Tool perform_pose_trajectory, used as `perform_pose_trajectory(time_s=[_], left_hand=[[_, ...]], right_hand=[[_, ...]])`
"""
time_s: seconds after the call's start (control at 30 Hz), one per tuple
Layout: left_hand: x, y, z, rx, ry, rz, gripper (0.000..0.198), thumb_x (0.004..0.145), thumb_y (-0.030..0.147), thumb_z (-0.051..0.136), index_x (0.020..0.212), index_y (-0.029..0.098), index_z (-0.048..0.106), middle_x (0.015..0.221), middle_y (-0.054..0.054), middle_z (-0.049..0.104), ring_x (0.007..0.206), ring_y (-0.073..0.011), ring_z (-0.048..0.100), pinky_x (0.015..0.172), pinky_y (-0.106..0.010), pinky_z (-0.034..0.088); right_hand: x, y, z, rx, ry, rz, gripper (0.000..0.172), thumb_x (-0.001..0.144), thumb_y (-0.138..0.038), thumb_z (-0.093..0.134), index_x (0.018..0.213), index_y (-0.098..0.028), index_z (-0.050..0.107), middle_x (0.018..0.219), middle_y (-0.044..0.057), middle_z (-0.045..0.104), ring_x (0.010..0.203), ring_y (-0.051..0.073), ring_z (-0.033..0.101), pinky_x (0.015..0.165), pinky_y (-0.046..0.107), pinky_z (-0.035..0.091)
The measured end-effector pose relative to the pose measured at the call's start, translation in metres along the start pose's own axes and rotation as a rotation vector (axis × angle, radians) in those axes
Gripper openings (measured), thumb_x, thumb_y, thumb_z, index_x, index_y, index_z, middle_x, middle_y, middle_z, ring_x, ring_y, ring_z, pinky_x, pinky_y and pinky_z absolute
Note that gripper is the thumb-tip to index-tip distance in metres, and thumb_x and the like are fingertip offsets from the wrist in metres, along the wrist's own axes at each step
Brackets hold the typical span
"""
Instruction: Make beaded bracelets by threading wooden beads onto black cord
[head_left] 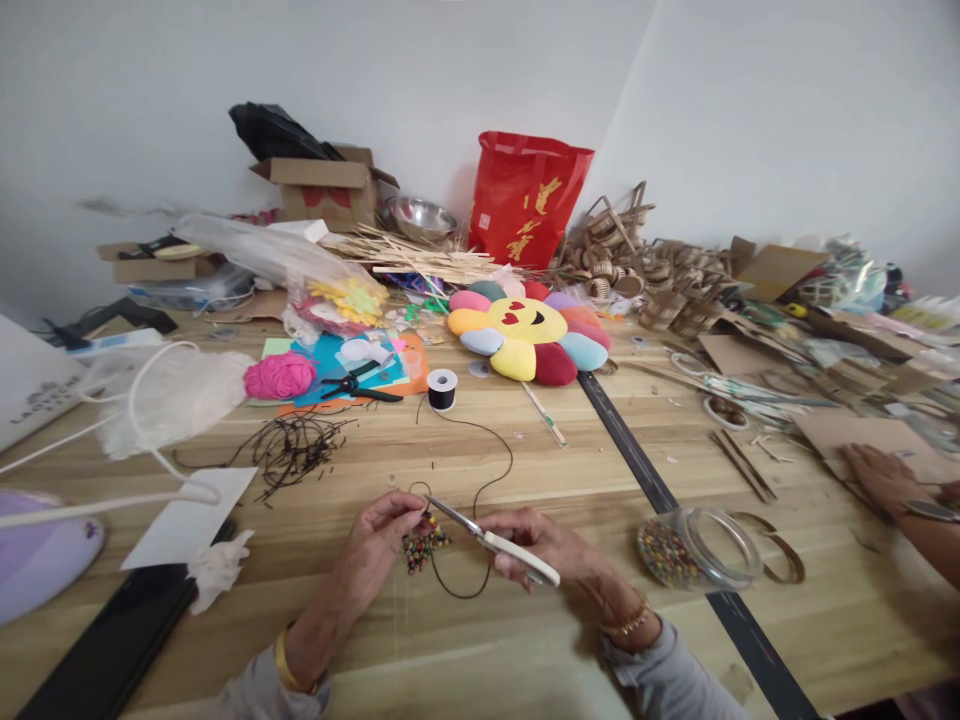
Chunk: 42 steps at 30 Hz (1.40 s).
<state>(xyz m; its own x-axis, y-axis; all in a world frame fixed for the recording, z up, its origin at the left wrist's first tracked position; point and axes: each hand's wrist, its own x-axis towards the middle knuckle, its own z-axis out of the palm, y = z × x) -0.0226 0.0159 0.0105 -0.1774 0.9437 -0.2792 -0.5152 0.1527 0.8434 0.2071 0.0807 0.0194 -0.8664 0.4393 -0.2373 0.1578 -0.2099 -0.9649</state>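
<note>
Scissors (519,556) are sitting gripped in the right hand (536,540), lower centre of the frame, while the left hand (384,522) is pinching black cord (511,462) beside colourful beads (424,550).

Lit softly and evenly, dimmer toward the corners; glinting on the bowl (421,216) and jar (697,550), shining palely off the near table (540,660); stretched and bowed at left and right edges, softly blurred around the far-right clutter (836,280)
</note>
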Motion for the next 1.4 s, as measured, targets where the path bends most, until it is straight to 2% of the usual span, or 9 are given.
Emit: perform_pose_trajectory(time_s=[0.1,0.2,0.33,0.63,0.77,0.97,1.1,1.2,1.4], left_hand=[[-0.001,0.000,0.000,-0.021,-0.008,-0.001,0.020,0.049,0.018,0.086,0.061,0.014,0.071,0.066,0.000,0.067,0.060,-0.0129,0.062,0.062,-0.024,0.052],[-0.002,0.000,0.001,-0.031,-0.025,0.000,0.019,0.048,0.017,0.086,0.059,0.013,0.071,0.069,-0.001,0.067,0.062,-0.0125,0.061,0.062,-0.024,0.051],[-0.002,0.000,0.001,-0.040,-0.022,-0.005,0.019,0.047,0.018,0.086,0.059,0.013,0.072,0.069,-0.002,0.067,0.060,-0.0117,0.059,0.059,-0.023,0.049],[-0.003,-0.001,0.000,-0.019,-0.072,0.014,0.019,0.049,0.019,0.085,0.056,0.014,0.068,0.064,-0.001,0.064,0.059,-0.0116,0.055,0.058,-0.023,0.044],[-0.005,-0.003,0.001,-0.007,-0.097,0.009,0.021,0.049,0.022,0.085,0.057,0.014,0.067,0.064,0.000,0.063,0.059,-0.0114,0.054,0.058,-0.022,0.043],[-0.007,-0.008,0.000,0.107,-0.155,-0.021,0.022,0.054,0.026,0.084,0.060,0.014,0.066,0.061,-0.001,0.063,0.057,-0.0122,0.055,0.058,-0.023,0.043],[-0.005,-0.014,-0.005,0.185,-0.222,-0.039,0.021,0.059,0.027,0.081,0.064,0.013,0.066,0.059,-0.001,0.064,0.055,-0.0121,0.055,0.056,-0.022,0.041],[-0.003,-0.019,-0.008,0.209,-0.254,-0.056,0.021,0.061,0.029,0.080,0.067,0.013,0.066,0.057,-0.001,0.064,0.053,-0.0115,0.054,0.054,-0.022,0.038],[-0.003,-0.019,-0.006,0.200,-0.239,-0.062,0.023,0.058,0.028,0.081,0.065,0.013,0.064,0.057,0.001,0.061,0.053,-0.0098,0.051,0.053,-0.021,0.038]], right_hand=[[-0.002,-0.002,-0.006,-0.247,0.048,-0.049,0.049,0.080,-0.045,0.064,0.121,-0.018,0.058,0.068,-0.003,0.051,0.050,0.006,0.041,0.044,0.017,0.036],[-0.004,-0.005,-0.005,-0.619,0.228,-0.116,0.034,0.086,-0.033,0.060,0.118,-0.020,0.059,0.078,0.000,0.058,0.064,0.011,0.052,0.058,0.021,0.043],[-0.001,-0.004,0.004,-1.038,0.420,-0.094,0.043,0.089,-0.015,0.050,0.131,-0.024,0.046,0.096,0.005,0.060,0.084,0.016,0.059,0.076,0.026,0.047],[0.007,0.008,0.025,-1.514,0.545,-0.036,0.038,0.090,-0.014,0.047,0.127,-0.025,0.049,0.087,0.006,0.058,0.081,0.021,0.055,0.073,0.033,0.046],[0.004,-0.008,0.033,-1.488,0.594,-0.016,0.033,0.089,-0.012,0.047,0.119,-0.023,0.054,0.094,0.009,0.060,0.089,0.024,0.056,0.080,0.038,0.046],[0.015,-0.027,0.039,-0.992,0.324,-0.449,0.041,0.094,-0.015,0.040,0.133,-0.026,0.043,0.136,0.007,0.045,0.121,0.016,0.049,0.096,0.029,0.046],[0.027,-0.021,0.041,-0.821,0.308,-0.489,0.024,0.095,-0.016,0.043,0.113,-0.019,0.058,0.108,0.006,0.062,0.101,0.015,0.059,0.088,0.027,0.048],[0.029,-0.016,0.042,-0.791,0.356,-0.489,0.015,0.093,-0.017,0.047,0.097,-0.017,0.062,0.086,0.003,0.063,0.081,0.014,0.059,0.076,0.025,0.049],[0.027,-0.016,0.043,-0.813,0.352,-0.493,0.016,0.095,-0.020,0.047,0.094,-0.019,0.062,0.084,0.002,0.059,0.077,0.013,0.055,0.071,0.024,0.046]])
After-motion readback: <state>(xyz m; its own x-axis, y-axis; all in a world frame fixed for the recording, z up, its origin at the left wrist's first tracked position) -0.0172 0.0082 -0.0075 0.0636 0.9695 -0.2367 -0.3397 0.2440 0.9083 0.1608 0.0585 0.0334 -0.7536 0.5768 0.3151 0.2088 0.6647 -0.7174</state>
